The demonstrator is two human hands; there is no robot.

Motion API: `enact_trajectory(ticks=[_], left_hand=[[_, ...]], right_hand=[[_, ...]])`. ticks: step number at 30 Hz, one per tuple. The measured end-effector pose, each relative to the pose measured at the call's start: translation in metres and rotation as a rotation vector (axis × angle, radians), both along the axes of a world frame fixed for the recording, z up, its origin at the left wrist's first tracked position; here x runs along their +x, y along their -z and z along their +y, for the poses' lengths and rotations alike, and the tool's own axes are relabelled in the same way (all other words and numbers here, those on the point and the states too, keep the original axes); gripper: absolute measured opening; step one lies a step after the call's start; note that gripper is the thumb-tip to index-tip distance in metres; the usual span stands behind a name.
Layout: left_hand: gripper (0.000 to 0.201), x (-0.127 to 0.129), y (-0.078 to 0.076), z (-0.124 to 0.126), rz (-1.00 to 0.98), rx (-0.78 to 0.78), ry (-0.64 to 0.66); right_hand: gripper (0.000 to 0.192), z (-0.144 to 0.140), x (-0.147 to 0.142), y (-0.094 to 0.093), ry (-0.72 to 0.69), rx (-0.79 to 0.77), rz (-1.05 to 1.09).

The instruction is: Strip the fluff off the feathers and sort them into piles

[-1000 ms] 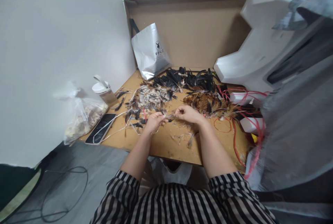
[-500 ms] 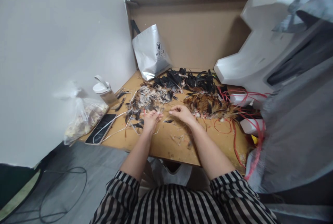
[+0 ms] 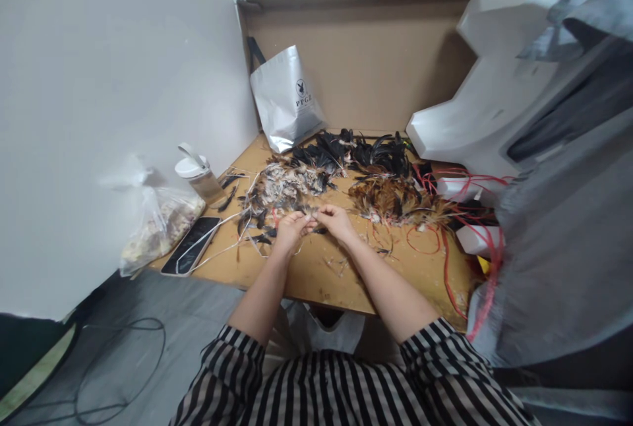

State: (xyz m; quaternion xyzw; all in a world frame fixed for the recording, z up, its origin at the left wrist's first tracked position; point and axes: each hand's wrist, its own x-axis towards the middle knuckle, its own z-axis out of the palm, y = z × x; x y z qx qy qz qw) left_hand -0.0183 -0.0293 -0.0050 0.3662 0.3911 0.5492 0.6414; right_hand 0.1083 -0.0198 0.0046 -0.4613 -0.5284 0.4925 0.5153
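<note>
Over the middle of the wooden table, my left hand (image 3: 291, 231) is closed in a pinch on a small brownish feather (image 3: 308, 209). Close against it, the fingertips of my right hand (image 3: 337, 222) pinch the same spot, and the fingers partly hide the feather. Just beyond lies a pile of grey-and-white speckled feathers (image 3: 284, 182). To the right of my hands is a heap of brown feathers (image 3: 390, 198). Black feathers (image 3: 378, 152) are bunched behind both.
A silver bag (image 3: 287, 99) leans at the back. On the left are a lidded cup (image 3: 204, 182), a phone (image 3: 190, 248) and a clear plastic bag (image 3: 161, 225). Red string (image 3: 448, 274) and white power strips (image 3: 479, 241) lie at right. Loose scraps dot the table (image 3: 306, 284).
My right hand has moved left, from beside the brown heap to meet my left hand at the fingertips. My left hand has barely moved.
</note>
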Motion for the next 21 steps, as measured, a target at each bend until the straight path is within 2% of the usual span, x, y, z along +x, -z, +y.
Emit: enact_trajectory(ticks=[10, 17, 21], left_hand=[[0.022, -0.006, 0.003, -0.002, -0.061, -0.040, 0.128], [0.023, -0.005, 0.003, -0.004, -0.010, -0.044, 0.178], [0.022, -0.004, 0.001, -0.005, 0.018, -0.010, 0.192]], right_hand=[[0.024, -0.001, 0.011, -0.005, -0.135, 0.040, -0.070], [0.020, -0.001, 0.017, -0.010, -0.177, 0.070, -0.102], [0.022, -0.003, 0.020, -0.015, -0.193, 0.028, -0.129]])
